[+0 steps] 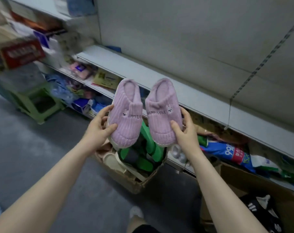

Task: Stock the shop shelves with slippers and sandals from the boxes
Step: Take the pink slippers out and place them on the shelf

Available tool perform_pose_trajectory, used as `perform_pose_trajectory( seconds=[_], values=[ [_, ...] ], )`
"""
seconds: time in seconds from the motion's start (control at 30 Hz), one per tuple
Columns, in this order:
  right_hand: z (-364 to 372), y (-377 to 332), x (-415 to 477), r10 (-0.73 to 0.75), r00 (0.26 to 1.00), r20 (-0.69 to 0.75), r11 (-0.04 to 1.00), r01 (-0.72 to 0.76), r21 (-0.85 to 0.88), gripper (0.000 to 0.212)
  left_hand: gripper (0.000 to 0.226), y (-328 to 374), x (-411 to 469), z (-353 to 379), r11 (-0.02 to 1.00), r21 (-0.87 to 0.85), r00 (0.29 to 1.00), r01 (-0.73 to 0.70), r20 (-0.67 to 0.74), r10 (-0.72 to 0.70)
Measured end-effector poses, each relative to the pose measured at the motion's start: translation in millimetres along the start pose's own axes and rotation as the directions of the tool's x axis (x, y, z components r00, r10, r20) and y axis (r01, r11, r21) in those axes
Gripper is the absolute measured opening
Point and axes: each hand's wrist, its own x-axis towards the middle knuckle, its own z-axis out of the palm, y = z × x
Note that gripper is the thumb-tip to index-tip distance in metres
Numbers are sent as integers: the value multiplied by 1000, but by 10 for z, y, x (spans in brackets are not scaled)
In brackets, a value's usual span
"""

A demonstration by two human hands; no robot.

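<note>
I hold a pair of lilac corduroy slippers with embroidered lettering, one in each hand, toes toward me. My left hand [100,125] grips the left slipper [127,113] at its toe end. My right hand [185,130] grips the right slipper [163,115] the same way. Both hang in the air in front of the grey shelf [159,76], which is bare along this stretch. Below them an open cardboard box [136,182] on the floor holds green, dark and cream slippers [148,153].
A second cardboard box [260,207] with black slippers stands at the lower right. Lower shelves hold packaged goods, among them a blue bag [227,152]. A green plastic stool [36,101] stands on the grey floor at the left. Blurred red boxes [23,52] fill the left shelves.
</note>
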Motion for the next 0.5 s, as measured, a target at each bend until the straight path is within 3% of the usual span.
perform_pose_trajectory(
  seconds=[0.23, 0.5],
  values=[
    [796, -470, 899, -115, 992, 43, 993, 115, 15, 48, 60, 223, 693, -820, 997, 40, 992, -60, -105, 64],
    [1405, -1287, 2173, -313, 947, 74, 948, 307, 87, 49, 56, 909, 1866, -1660, 971, 30, 941, -238, -240, 239]
  ],
)
